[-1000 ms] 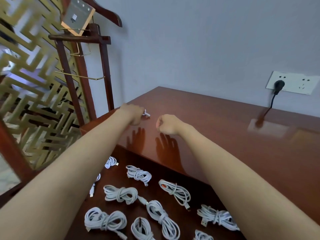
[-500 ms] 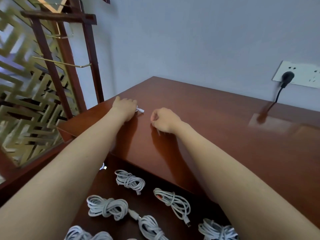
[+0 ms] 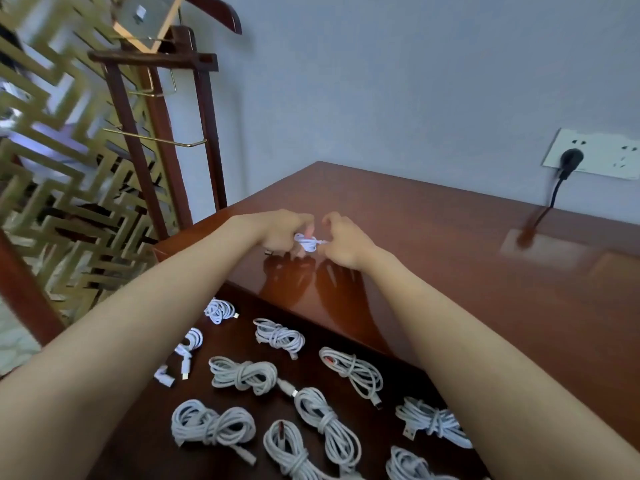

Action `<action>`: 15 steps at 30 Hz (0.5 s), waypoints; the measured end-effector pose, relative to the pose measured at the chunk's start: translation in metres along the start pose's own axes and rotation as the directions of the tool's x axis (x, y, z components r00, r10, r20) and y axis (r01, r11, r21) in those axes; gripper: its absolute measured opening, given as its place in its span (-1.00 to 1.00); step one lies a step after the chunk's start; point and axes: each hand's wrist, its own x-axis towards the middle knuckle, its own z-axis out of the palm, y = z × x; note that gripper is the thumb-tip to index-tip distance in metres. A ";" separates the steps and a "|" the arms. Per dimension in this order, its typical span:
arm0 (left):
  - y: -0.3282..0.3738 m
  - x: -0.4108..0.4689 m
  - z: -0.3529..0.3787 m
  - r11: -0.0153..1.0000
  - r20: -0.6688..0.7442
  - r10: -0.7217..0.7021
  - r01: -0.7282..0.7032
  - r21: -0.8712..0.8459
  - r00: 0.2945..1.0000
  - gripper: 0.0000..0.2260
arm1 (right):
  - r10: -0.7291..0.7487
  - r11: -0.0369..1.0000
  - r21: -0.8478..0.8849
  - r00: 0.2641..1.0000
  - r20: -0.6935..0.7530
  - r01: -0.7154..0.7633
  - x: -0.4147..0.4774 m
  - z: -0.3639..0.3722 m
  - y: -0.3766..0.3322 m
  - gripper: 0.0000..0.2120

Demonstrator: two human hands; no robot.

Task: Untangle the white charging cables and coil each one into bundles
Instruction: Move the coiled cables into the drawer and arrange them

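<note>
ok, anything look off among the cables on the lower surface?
Mostly no: the coiled bundles look tidy on the dark lower surface. Only the cable beside the left forearm looks loose, plug ends sprawled, partly hidden.

No text can be read; the small mark on the tilted card (image 3: pixel 145 19) at upper left is too blurred.

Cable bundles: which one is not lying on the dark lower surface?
The small bundle over the reddish tabletop: only it is held, by left hand and right hand.

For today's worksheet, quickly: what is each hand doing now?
Left hand: grips the small white cable bundle.
Right hand: pinches that bundle's loose end.
</note>
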 end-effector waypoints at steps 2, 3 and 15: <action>0.006 -0.014 0.003 1.000 0.044 -0.005 0.006 -0.024 0.999 -0.75 | -0.023 1.000 -0.007 0.999 0.028 0.023 -0.014 -0.001 -0.001 -0.53; 0.009 -0.022 0.006 1.000 0.068 -0.014 0.015 -0.023 0.998 -0.72 | -0.046 0.999 -0.005 0.998 0.051 0.047 -0.022 0.000 -0.003 -0.61; 0.038 -0.136 0.027 0.999 0.350 0.032 -0.021 -0.037 0.936 -0.61 | -0.211 0.975 0.142 0.904 0.371 0.170 -0.134 0.012 -0.044 -0.82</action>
